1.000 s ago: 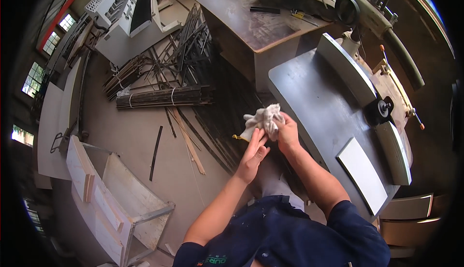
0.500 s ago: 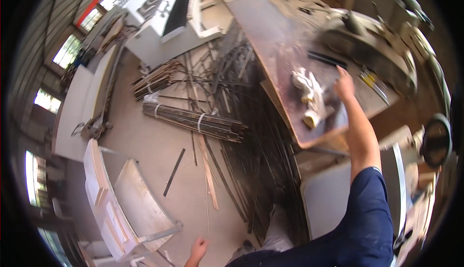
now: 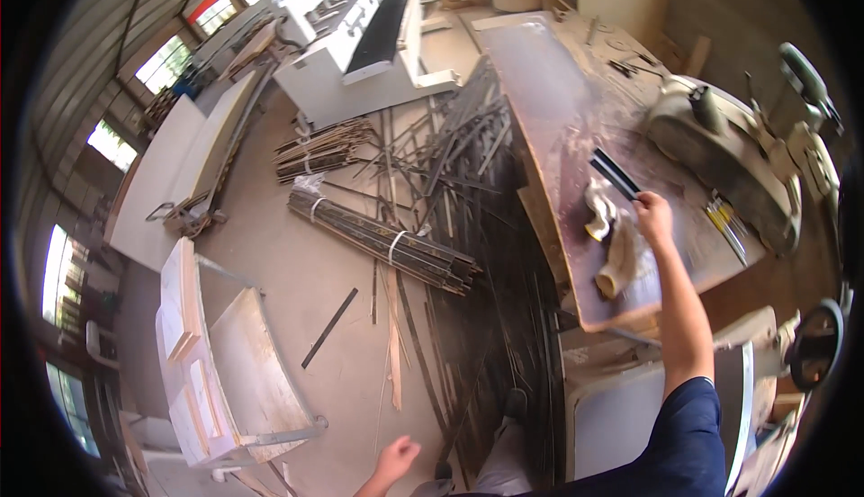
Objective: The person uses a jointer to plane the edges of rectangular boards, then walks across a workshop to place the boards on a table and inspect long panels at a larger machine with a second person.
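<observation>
My right hand (image 3: 655,218) grips one end of a short dark strip (image 3: 616,173) with a pale line along it. The strip points away and to the left over the worktable (image 3: 576,128). Just left of that hand lie a crumpled white glove (image 3: 599,211) and a tan glove-like piece (image 3: 617,261) on the table. My left hand (image 3: 396,457) hangs low over the floor, its fingers curled in with nothing seen in them.
A dusty machine (image 3: 729,146) stands on the table's right side beside several thin tools (image 3: 725,225). Bundled strips (image 3: 382,238) and loose dark strips (image 3: 468,137) cover the floor left of the table. A white cart (image 3: 261,371) stands at the lower left.
The dark strip has swung to a steeper slant, and its far end now sits near the white glove. My left hand has risen slightly. The whole view has shifted.
</observation>
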The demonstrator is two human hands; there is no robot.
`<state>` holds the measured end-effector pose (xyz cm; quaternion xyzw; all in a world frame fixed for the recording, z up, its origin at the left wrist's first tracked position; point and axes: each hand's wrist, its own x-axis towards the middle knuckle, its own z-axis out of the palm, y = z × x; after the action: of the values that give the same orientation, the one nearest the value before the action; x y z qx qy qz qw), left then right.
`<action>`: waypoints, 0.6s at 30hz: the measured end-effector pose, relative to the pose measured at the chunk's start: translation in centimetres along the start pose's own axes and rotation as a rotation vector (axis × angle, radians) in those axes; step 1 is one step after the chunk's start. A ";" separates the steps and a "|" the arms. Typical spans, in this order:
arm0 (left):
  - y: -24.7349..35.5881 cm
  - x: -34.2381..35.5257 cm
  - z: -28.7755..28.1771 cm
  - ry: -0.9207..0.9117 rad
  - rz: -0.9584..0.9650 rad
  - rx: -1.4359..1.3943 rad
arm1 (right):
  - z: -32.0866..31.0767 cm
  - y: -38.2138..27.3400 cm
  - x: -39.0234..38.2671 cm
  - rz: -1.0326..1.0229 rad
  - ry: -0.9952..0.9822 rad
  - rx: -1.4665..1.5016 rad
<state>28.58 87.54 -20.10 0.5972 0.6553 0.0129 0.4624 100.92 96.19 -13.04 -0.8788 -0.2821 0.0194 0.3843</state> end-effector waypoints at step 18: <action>6.4 -16.7 1.9 -0.624 0.809 -0.300 | -25.3 0.5 -77.1 0.300 -0.044 -0.237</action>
<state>32.41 75.13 -7.70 0.7051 0.1949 0.1056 0.6736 42.70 39.73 -9.70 -0.9494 -0.1566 0.0625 0.2649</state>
